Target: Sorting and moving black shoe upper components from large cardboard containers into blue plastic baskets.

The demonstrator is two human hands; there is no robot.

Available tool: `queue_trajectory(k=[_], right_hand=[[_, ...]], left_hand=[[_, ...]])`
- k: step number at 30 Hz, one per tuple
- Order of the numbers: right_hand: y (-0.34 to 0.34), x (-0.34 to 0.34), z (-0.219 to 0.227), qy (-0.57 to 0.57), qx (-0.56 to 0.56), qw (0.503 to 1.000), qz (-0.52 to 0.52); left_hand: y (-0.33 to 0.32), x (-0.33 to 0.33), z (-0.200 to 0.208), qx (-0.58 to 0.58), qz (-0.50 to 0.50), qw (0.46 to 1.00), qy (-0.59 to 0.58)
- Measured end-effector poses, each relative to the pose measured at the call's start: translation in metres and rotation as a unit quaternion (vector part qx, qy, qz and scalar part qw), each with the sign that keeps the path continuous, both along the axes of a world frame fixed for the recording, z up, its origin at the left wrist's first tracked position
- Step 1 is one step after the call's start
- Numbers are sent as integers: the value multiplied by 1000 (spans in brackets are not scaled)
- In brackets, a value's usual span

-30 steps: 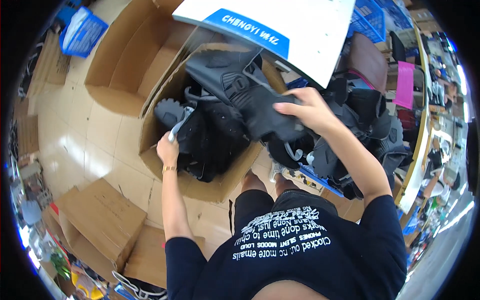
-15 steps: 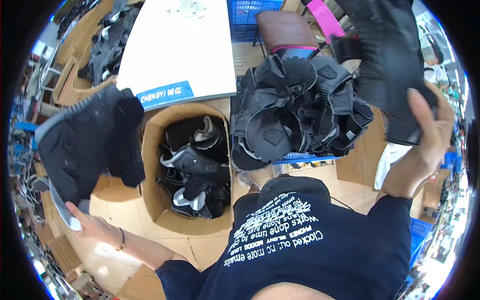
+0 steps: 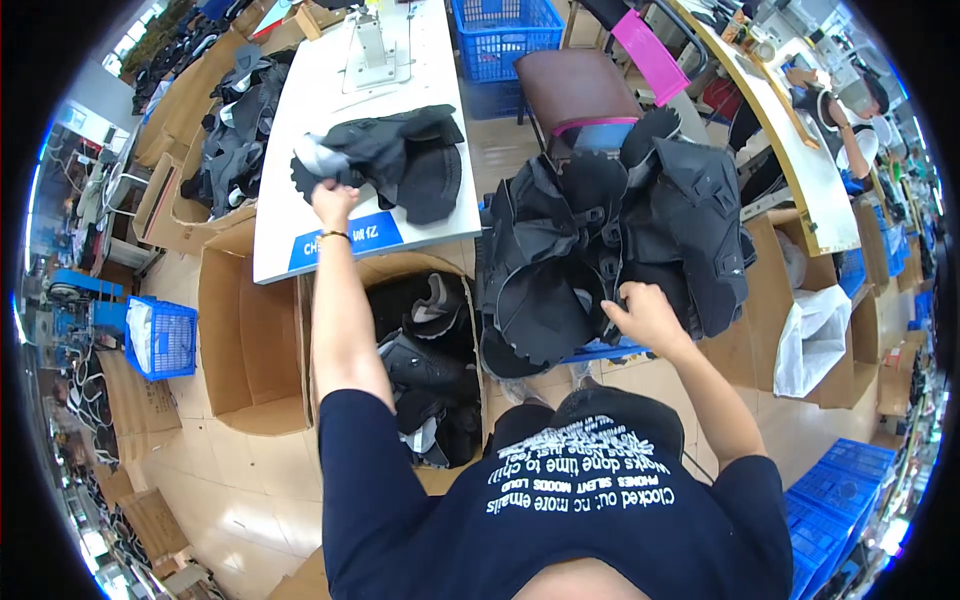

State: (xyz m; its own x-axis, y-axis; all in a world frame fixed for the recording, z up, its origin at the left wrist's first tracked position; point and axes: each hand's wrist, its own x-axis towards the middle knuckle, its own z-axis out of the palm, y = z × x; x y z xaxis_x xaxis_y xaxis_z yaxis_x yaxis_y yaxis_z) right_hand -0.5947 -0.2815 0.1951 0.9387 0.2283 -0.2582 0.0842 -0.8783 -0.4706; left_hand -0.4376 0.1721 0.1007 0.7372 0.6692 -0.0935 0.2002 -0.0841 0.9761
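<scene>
My left hand reaches forward over the white sewing table, fingers closed on the pale edge of a black boot upper. The upper lies across the front part of the table, its held end slightly blurred. My right hand is at the near side of a pile of black boot uppers, with thumb and forefinger pinched on the edge of one. A large upper rests on the right side of this pile. The uppers largely cover the blue crate beneath them.
A sewing machine stands at the far end of the white table. Below is a cardboard box of dark uppers, beside another box. A brown chair stands behind the pile. A co-worker sits at far right.
My left hand has swung from the far left onto the table with a boot upper. My right hand has come down from the upper right to the pile.
</scene>
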Motion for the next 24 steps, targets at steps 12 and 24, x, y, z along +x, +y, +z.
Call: queue_trajectory(k=[12,24], right_hand=[[17,-20,56,-73,91,991,70],[65,-30,65,-53,261,899,347]], left_hand=[[8,-174,-103,128,58,989,38],[-193,-559,-148,98,210,880,416]])
